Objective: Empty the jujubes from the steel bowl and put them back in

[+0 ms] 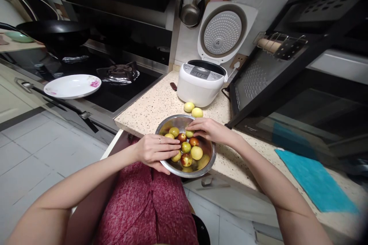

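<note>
Shiny metal bowl (pixel 208 148), smooth fruit (pixel 196 152)

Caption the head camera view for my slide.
Left hand and right hand at a metal bowl of yellow and brown fruit, before an open rice cooker.

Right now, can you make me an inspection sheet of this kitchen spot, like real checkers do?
Surface: speckled counter.
Main things: metal bowl with yellow and reddish-brown fruit inside; two yellow fruits outside, near the open rice cooker.
Clutter: blue cloth; small dark item, unclear.
Hands: left hand over the bowl's left rim, right hand over its far right rim; whether either grips fruit is unclear.
Cables: white plug in wall socket; dark cord by the oven.
Surroundings: stove with black wok and white plate; hanging ladle.
</note>
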Motion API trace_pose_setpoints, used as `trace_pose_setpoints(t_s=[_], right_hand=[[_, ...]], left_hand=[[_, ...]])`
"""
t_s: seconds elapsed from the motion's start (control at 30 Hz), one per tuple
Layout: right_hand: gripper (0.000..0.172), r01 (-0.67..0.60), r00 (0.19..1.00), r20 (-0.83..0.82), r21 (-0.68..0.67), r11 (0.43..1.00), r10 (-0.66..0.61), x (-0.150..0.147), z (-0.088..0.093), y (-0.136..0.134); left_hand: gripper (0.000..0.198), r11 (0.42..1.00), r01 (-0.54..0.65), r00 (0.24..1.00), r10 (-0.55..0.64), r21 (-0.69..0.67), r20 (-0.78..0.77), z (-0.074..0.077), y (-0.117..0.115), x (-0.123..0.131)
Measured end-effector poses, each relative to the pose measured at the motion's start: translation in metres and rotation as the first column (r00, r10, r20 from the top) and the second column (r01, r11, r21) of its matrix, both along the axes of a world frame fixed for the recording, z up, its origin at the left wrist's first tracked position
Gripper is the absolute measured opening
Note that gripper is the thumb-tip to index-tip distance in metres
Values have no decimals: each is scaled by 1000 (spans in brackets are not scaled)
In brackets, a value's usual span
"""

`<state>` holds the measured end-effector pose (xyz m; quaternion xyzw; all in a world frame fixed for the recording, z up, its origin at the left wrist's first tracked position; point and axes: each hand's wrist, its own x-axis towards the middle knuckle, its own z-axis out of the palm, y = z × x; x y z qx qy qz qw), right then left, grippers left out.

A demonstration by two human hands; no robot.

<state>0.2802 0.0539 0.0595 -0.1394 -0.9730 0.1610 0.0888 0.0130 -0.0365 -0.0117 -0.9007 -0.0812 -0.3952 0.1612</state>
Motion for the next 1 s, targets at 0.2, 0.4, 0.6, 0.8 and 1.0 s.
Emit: trace_pose_setpoints(t_s=[0.2,0.4,0.6,0.8,1.0], right_hand=[[26,63,992,-116,69,996,-55,9,14,7],[25,196,960,-236,182,964,-150,20,15,23],[27,324,940,-206,293,900,-271,23,1,38],[44,349,936,-136,232,908,-325,24,-20,44],[49,425,899,-174,130,896,-402,20,-41,38]], left_hand=[[53,999,23,1000,-23,-22,-8,6,-2,0],[46,999,6,1000,-7,-31,-23,6,-2,0],[49,1000,5,1000,-4,-21,7,2,0,-1],[59,998,-2,1000,0,-60,-25,5,0,-2],[55,995,-25,1000,24,-98,-13,6,1,1]])
